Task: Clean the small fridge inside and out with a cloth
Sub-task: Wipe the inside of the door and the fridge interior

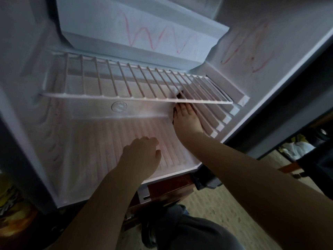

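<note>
The small fridge (27, 109) stands open. The right hand (187, 120) reaches under the wire shelf (108, 82) to the back right corner, fingers laid flat on a dark cloth (175, 113) of which only an edge shows. Its grip is a flat press, not a clench. The left hand (142, 154) rests on the ribbed floor (100, 141), loosely bent and holding nothing. To do this well, keep the palm pressing evenly and work out of the corner in overlapping strokes; the red scribbles (156, 37) above look untouched.

fridge (270, 51): left hand (142, 156) on floor (90, 150) | right hand (187, 120) under shelf (126, 83)
</note>
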Demonstrator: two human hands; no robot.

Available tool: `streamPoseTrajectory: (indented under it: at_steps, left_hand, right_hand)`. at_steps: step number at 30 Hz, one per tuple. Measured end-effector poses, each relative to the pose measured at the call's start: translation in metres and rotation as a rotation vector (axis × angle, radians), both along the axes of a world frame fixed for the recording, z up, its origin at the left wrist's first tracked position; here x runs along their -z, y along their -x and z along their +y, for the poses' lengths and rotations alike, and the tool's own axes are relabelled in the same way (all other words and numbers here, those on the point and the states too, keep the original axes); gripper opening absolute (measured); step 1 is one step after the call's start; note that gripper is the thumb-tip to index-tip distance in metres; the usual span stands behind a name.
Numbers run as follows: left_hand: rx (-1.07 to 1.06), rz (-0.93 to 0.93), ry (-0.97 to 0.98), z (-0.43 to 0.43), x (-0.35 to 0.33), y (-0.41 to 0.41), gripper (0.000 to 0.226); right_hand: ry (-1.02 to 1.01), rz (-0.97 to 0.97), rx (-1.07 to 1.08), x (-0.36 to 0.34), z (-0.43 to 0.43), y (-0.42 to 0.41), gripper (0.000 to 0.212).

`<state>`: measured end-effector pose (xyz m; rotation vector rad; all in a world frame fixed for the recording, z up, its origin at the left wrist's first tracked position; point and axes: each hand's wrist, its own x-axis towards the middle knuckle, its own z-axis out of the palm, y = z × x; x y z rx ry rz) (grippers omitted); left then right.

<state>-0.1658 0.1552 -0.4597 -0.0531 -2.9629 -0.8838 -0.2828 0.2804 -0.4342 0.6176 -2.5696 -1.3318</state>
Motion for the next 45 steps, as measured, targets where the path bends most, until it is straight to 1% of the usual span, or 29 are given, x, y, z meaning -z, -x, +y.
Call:
streamPoseTrajectory:
  at_steps: [2, 5, 8, 9, 11, 12, 14, 17, 20, 22, 25, 28, 33, 35, 37, 38, 39, 42, 44, 45]
  left_hand:
    - [0.012, -0.017, -0.001, 0.002, -0.001, -0.001, 0.032]
    - [0.037, -0.034, -0.015, 0.007, -0.001, -0.007, 0.035]
    - [0.053, -0.063, -0.001, 0.008, 0.0, -0.017, 0.034]
    - [0.06, -0.076, 0.009, 0.008, 0.0, -0.02, 0.034]
    - [0.066, -0.091, 0.027, 0.007, 0.0, -0.025, 0.033]
    - [0.067, -0.097, 0.022, 0.007, 0.0, -0.027, 0.033]
    - [0.065, -0.11, 0.01, 0.006, -0.001, -0.03, 0.035]
    - [0.053, -0.11, 0.002, 0.003, -0.002, -0.03, 0.037]
    - [0.036, -0.099, -0.008, 0.002, 0.0, -0.025, 0.036]
    - [0.039, -0.101, 0.0, 0.002, 0.0, -0.023, 0.035]
    - [0.044, -0.094, 0.01, 0.0, 0.0, -0.023, 0.034]
    - [0.038, -0.08, -0.004, -0.006, 0.001, -0.022, 0.034]
    - [0.043, -0.09, -0.012, -0.011, 0.002, -0.023, 0.034]
    - [0.053, -0.089, -0.015, -0.011, 0.001, -0.025, 0.035]
    - [0.058, -0.081, -0.01, -0.01, 0.0, -0.025, 0.035]
    - [0.057, -0.079, -0.006, -0.01, 0.001, -0.025, 0.035]
    - [0.053, -0.077, -0.003, -0.01, 0.001, -0.025, 0.034]
    - [0.049, -0.077, 0.02, -0.011, 0.002, -0.024, 0.033]
    - [0.058, -0.084, 0.025, -0.014, 0.004, -0.022, 0.032]
    - [0.061, -0.094, 0.024, -0.016, 0.005, -0.022, 0.033]
  right_hand:
    - [0.021, -0.008, -0.021, -0.003, 0.01, -0.009, 0.056]
    - [0.067, -0.038, -0.048, -0.019, 0.036, -0.045, 0.058]
    - [0.071, -0.062, -0.081, -0.043, 0.066, -0.083, 0.056]
    - [0.094, -0.044, -0.113, -0.054, 0.074, -0.092, 0.056]
    - [0.123, 0.081, -0.217, -0.078, 0.087, -0.101, 0.055]
    - [0.16, 0.111, -0.248, -0.089, 0.093, -0.104, 0.053]
    - [0.17, 0.12, -0.244, -0.111, 0.105, -0.112, 0.051]
    - [0.199, 0.288, -0.316, -0.144, 0.117, -0.117, 0.047]
    - [0.229, 0.367, -0.262, -0.162, 0.112, -0.108, 0.046]
    - [0.213, 0.39, -0.282, -0.149, 0.106, -0.1, 0.044]
    - [0.194, 0.352, -0.239, -0.112, 0.106, -0.101, 0.047]
    - [0.187, 0.308, -0.22, -0.093, 0.11, -0.104, 0.049]
    - [0.044, 0.121, -0.238, -0.057, 0.116, -0.109, 0.044]
    - [0.003, 0.12, -0.187, -0.055, 0.102, -0.105, 0.048]
    - [-0.035, 0.176, -0.146, -0.059, 0.084, -0.097, 0.053]
    - [-0.046, 0.194, -0.162, -0.058, 0.075, -0.089, 0.054]
    - [-0.031, 0.207, -0.18, -0.056, 0.065, -0.081, 0.054]
    - [0.003, 0.147, -0.05, -0.054, 0.028, -0.048, 0.051]
    - [0.108, 0.144, -0.029, -0.047, 0.009, -0.024, 0.045]
    - [0.098, 0.159, -0.017, -0.044, 0.001, -0.015, 0.04]
